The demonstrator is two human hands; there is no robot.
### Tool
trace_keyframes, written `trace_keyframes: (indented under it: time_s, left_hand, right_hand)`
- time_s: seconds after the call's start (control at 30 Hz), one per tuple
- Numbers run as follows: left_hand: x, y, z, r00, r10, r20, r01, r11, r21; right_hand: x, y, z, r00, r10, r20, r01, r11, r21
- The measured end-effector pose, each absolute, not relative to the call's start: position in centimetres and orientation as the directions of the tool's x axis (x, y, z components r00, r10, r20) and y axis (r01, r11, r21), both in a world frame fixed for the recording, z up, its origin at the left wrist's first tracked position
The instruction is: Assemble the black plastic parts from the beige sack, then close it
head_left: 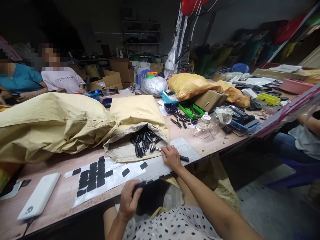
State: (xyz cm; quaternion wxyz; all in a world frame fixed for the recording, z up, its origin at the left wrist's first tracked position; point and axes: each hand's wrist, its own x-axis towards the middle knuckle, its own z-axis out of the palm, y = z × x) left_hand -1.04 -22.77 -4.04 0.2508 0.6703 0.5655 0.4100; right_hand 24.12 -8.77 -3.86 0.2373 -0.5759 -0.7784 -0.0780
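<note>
My right hand (pixel 171 157) has its fingers closed round the metal shaft of a hammer (pixel 184 158). The hammer lies over a grey plate (pixel 183 146) at the table's front edge, its black grip pointing right. Its head sits at the mouth of a beige sack (pixel 137 110), close to several black handle-like parts (pixel 142 141) spilling inside the opening. My left hand (pixel 129 199) is just off the table edge, above my lap, thumb and fingers closed on a small black piece (pixel 140 185). Most of that piece is hidden by the fingers and dark shadow.
White backing paper (pixel 117 175) with black rectangular stickers (pixel 92 175) lies front left, beside a white power bank (pixel 39 196) with a cable. A large sack (pixel 50 125) fills the left. A green tray (pixel 191 110) and clear jar (pixel 203 122) stand right. Other people sit around.
</note>
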Motion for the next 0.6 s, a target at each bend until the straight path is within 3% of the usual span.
trace_keyframes:
  time_s: [0.07, 0.13, 0.27, 0.37, 0.47, 0.6]
  left_hand:
    - [-0.2, -23.9, -4.4, 0.255, 0.948, 0.189, 0.580, -0.307, 0.754]
    - [0.8, -24.2, -5.0, 0.370, 0.929, 0.017, 0.653, -0.273, 0.706]
    - [2.4, -23.6, -7.0, 0.204, 0.888, -0.412, 0.869, 0.030, 0.494]
    - [2.8, -23.4, -7.8, 0.180, 0.786, -0.591, 0.914, 0.089, 0.396]
    - [3.0, -23.1, -6.3, 0.362, 0.752, -0.550, 0.833, 0.004, 0.553]
    - [2.9, -19.8, -1.6, 0.529, 0.775, -0.346, 0.580, -0.033, 0.814]
  right_hand:
    - [24.1, -8.8, -3.8, -0.224, 0.862, 0.455, 0.934, 0.322, -0.151]
    - [24.1, -8.8, -3.8, -0.228, 0.864, 0.449, 0.934, 0.325, -0.151]
    - [24.1, -8.8, -3.6, -0.227, 0.866, 0.446, 0.932, 0.326, -0.157]
    - [24.0, -8.8, -3.6, -0.224, 0.868, 0.443, 0.933, 0.322, -0.159]
    - [23.9, -8.8, -3.5, -0.223, 0.873, 0.433, 0.937, 0.315, -0.152]
    - [23.8, -8.8, -3.5, -0.221, 0.879, 0.422, 0.944, 0.302, -0.134]
